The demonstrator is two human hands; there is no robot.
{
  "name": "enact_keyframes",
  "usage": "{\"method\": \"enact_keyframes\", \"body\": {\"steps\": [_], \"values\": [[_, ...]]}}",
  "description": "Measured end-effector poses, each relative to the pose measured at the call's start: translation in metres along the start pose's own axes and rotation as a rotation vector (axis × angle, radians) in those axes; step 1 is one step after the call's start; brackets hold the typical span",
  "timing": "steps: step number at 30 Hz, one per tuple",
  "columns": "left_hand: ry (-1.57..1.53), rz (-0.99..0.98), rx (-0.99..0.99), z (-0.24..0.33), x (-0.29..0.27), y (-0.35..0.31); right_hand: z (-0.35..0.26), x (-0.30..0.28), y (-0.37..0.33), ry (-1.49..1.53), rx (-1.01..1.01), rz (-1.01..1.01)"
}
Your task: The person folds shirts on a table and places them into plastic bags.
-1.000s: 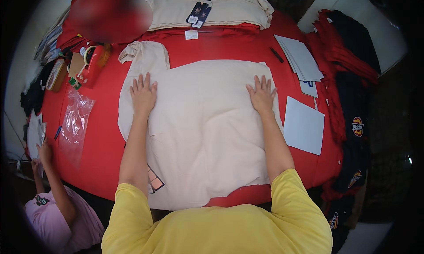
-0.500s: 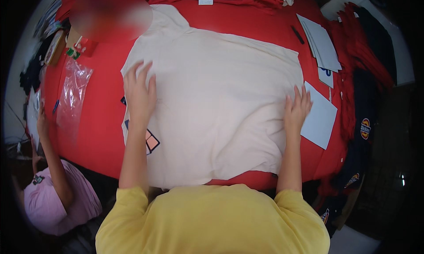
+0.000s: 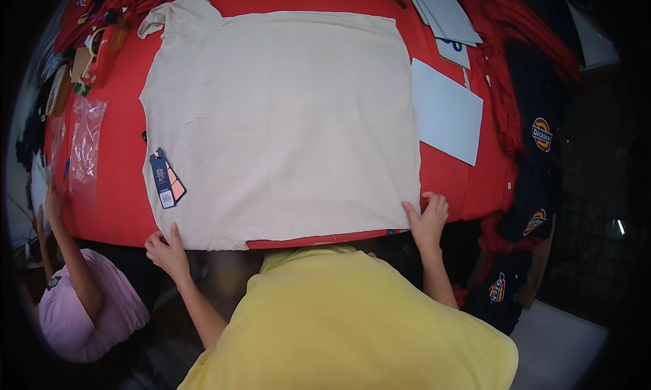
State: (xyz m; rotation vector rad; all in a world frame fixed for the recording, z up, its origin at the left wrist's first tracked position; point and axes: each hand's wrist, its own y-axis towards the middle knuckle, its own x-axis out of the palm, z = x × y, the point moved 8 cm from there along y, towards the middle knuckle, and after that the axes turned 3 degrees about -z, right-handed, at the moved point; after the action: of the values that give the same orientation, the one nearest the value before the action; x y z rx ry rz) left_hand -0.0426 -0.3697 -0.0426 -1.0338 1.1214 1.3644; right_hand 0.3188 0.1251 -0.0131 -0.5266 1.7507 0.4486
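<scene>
A cream T-shirt (image 3: 291, 125) lies spread nearly flat on the red-covered table (image 3: 122, 146), its hem toward the right. One sleeve sticks out at the far left, with its end bunched. Navy and peach hang tags (image 3: 164, 180) rest on the cloth near its left edge. My left hand (image 3: 168, 256) is at the shirt's near left corner, thumb against the fabric and fingers apart. At the near right corner, my right hand (image 3: 427, 222) touches the hem with its thumb, and its other fingers are spread.
White sheets (image 3: 444, 13) are stacked at the far right, and a single pale sheet (image 3: 447, 112) lies beside the hem. Clear plastic bags (image 3: 85, 146) are at the left. A co-worker in a pink top (image 3: 91, 305) sits there. Dark garments (image 3: 536, 132) hang over the right edge.
Both hands have come back from the middle of the shirt to its near corners. The cloth is smoother, and its hang tags show fully. The view has shifted.
</scene>
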Motion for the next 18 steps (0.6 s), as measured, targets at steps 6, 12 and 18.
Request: {"method": "enact_keyframes", "body": {"steps": [6,12,18], "values": [[-0.85,0.055,-0.044,-0.032,-0.046,0.012,0.013,0.014,-0.013,1.066,0.242,-0.217],[-0.809,-0.011,0.032,-0.032,-0.029,0.013,0.028,0.002,-0.024,0.606,0.143,-0.195],[-0.213,0.067,-0.015,0.006,-0.043,-0.004,0.018,-0.018,0.015,0.146,-0.014,-0.083]]}}
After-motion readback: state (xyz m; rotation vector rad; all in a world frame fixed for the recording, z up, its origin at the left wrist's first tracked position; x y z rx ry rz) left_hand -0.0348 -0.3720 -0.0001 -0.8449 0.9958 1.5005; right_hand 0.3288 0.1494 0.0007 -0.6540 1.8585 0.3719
